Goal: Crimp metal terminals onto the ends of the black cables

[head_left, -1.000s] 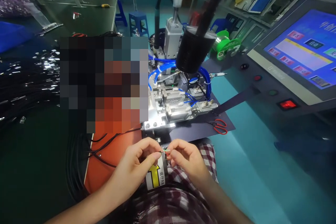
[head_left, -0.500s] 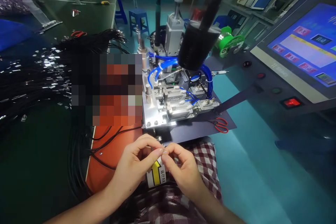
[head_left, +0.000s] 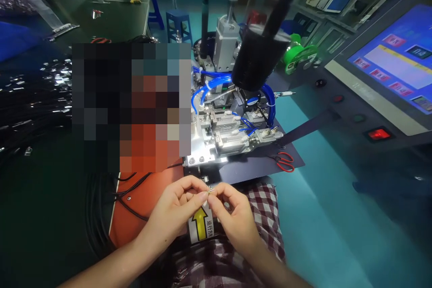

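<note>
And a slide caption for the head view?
Left hand and right hand pinch thin wires near a yellow arrow label.

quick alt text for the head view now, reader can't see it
A person's left hand and right hand, close together, pinch thin pale strands near a yellow arrow label. Beyond them stands a metal machine with blue tubes; red-handled cutters lie at its front right, and a touchscreen is at the upper right.

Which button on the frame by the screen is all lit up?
The rectangular red button, lowest in the row. It glows brightly, while the black knob, round red button and green button look dim.
</note>
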A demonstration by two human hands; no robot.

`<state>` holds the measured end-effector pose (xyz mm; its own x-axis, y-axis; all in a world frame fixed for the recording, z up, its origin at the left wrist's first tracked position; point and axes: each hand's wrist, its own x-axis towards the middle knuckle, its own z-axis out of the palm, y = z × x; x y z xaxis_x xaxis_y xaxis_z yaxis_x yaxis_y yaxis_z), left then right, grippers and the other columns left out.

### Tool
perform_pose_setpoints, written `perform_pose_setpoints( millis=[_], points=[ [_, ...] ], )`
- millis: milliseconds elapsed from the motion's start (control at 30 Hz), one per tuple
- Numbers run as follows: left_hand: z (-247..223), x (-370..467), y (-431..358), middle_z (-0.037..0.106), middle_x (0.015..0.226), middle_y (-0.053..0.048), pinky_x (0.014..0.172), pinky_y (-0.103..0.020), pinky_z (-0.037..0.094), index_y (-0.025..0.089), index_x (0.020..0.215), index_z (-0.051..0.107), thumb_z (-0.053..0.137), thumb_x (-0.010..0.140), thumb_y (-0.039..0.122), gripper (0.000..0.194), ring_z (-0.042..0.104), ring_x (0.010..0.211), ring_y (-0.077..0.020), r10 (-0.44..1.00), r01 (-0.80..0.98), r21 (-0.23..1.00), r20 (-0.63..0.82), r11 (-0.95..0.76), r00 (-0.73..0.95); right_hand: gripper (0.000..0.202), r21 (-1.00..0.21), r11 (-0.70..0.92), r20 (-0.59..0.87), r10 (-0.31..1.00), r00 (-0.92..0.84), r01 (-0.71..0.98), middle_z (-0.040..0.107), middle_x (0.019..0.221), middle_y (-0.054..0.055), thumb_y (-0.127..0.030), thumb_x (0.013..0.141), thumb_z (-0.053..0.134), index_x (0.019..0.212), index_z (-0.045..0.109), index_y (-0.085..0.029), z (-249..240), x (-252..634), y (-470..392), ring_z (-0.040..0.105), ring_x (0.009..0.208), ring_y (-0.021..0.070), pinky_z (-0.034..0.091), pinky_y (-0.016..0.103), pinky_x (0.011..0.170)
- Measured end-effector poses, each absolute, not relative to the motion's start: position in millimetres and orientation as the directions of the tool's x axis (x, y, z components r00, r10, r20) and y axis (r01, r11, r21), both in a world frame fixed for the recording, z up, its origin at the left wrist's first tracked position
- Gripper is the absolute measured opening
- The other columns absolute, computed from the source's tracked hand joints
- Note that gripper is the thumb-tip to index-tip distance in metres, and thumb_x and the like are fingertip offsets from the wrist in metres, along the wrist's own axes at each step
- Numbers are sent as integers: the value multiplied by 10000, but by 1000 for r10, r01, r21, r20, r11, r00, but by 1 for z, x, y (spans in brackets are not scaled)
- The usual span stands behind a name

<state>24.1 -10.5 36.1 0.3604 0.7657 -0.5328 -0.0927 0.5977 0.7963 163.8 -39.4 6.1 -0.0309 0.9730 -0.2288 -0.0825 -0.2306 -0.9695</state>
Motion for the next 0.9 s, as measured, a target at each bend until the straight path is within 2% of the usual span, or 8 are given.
perform_pose_setpoints(
  millis=[233,400,600,900],
  points=[
    [36,22,-9,475,546,60,428,-152,265,139,816,573,676,727,368,266,330,452,-34,771,-72,814,-513,576,377,206,-875,-339,-304,941,-152,-347,470,619,-34,-361,807,631,767,565,-171,4,177,-30,410,539,106,324,224,524],
    [34,18,-9,327,472,101,371,-148,145,158,844,572,626,777,378,237,210,409,-27,752,-4,823,-517,568,409,205,-827,-366,-304,930,-208,-426,474,591,-39,-364,794,649,774,569,-176,4,176,-26,391,520,103,306,223,523],
    [35,17,-10,247,449,123,341,-140,126,185,836,556,607,796,381,206,151,372,-18,708,-19,790,-538,613,457,204,-813,-370,-292,927,-235,-450,482,611,-33,-352,788,662,755,570,-174,3,177,-26,381,529,102,295,221,513],
    [39,17,-8,246,441,119,333,-141,113,177,809,556,629,774,400,237,156,389,-27,685,-37,765,-553,643,475,243,-856,-343,-289,938,-193,-387,461,577,-36,-388,806,637,716,561,-175,3,175,-31,377,520,109,298,234,513]
  ],
)
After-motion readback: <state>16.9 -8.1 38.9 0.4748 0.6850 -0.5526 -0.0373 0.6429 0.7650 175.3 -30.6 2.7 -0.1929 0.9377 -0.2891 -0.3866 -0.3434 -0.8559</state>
